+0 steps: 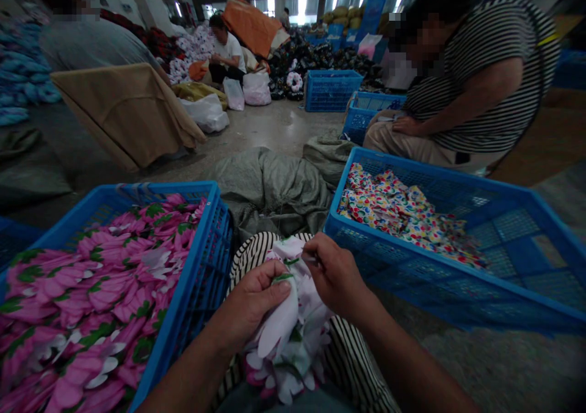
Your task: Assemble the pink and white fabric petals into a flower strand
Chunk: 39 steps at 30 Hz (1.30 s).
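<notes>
Over my lap, my left hand (pixel 254 294) pinches a white fabric petal piece (pixel 278 324) with a green edge between thumb and fingers. My right hand (pixel 337 272) is closed in a pinch just right of it, at the upper edge of the white cloth; whatever is between its fingertips is too small to make out. More white petal pieces with green and pink parts (pixel 293 364) lie bunched below on my striped trousers (pixel 361 364).
At left, a blue crate (pixel 213 211) holds pink fabric flower pieces with green tops. Another blue crate (pixel 517 218) at right has multicoloured printed pieces. Grey-green sacking (pixel 270 181) lies ahead. A person in stripes (pixel 485 77) sits at right; others sit farther back.
</notes>
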Each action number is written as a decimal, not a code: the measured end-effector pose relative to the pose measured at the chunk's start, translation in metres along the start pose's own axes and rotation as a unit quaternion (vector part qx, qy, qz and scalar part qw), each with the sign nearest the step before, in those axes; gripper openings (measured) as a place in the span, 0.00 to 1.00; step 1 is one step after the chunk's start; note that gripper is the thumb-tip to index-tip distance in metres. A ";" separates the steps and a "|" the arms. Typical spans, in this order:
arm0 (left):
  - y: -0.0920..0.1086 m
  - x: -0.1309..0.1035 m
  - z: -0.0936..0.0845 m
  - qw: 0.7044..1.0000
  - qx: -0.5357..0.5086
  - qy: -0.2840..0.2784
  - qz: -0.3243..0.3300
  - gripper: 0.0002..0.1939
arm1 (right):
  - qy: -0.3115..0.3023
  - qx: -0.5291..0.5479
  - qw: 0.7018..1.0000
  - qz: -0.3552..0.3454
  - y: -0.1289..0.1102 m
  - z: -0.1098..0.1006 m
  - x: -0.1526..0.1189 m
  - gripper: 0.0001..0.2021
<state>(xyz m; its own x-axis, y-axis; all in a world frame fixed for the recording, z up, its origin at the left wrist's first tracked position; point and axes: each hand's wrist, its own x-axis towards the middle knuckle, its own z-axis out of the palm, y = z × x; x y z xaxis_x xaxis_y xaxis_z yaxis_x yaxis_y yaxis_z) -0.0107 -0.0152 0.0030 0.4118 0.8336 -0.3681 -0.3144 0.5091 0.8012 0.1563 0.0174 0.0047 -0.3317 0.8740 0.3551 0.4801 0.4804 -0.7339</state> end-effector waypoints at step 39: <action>0.000 -0.004 0.007 0.998 -0.062 -0.008 0.001 0.11 | -0.099 0.146 0.983 0.060 -0.011 0.004 -0.023 0.16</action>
<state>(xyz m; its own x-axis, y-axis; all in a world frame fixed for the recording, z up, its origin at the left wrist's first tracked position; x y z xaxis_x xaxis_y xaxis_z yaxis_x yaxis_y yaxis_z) -0.0061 -0.0197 0.0075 0.4242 0.8313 -0.3591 -0.4173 0.5314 0.7372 0.1556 -0.0085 0.0026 -0.4515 0.8783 0.1573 0.2823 0.3078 -0.9086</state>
